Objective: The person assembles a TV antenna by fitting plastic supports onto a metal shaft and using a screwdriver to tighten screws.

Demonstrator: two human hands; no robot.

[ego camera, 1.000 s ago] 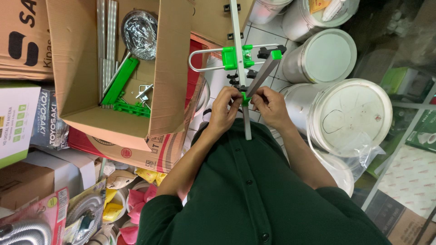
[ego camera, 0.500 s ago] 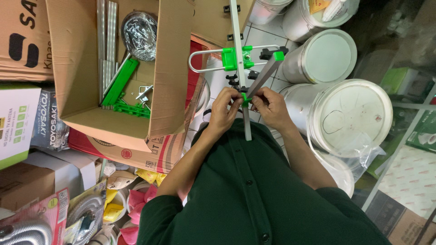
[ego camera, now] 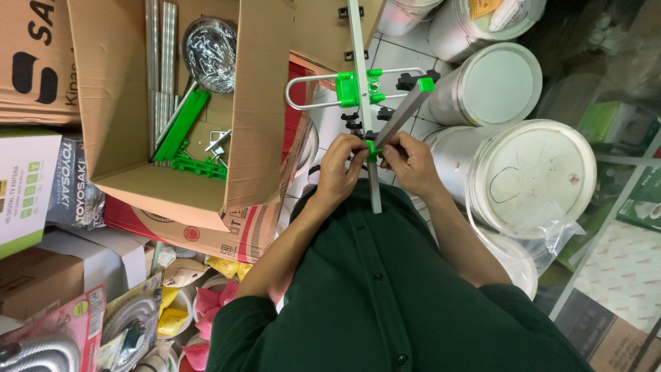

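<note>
Our left hand (ego camera: 342, 167) and right hand (ego camera: 410, 160) meet at a small green clip (ego camera: 372, 149) on the long grey metal bar (ego camera: 365, 103); the fingertips of both hands are pinched together on this clip and on the bar, just in front of our dark green shirt (ego camera: 372, 289). A shorter grey rod (ego camera: 403, 114) with a green end cap goes up and to the right from the same place — it is tilted, not parallel to the bar. A bit farther along the bar sits a green bracket (ego camera: 348, 88) with a bent metal loop (ego camera: 303, 93) around it.

To the left, an open cardboard box (ego camera: 255, 138) holds metal tubes (ego camera: 160, 62) and green plastic parts (ego camera: 180, 127). To the right stand white lidded buckets (ego camera: 530, 172), close beside our right arm.
</note>
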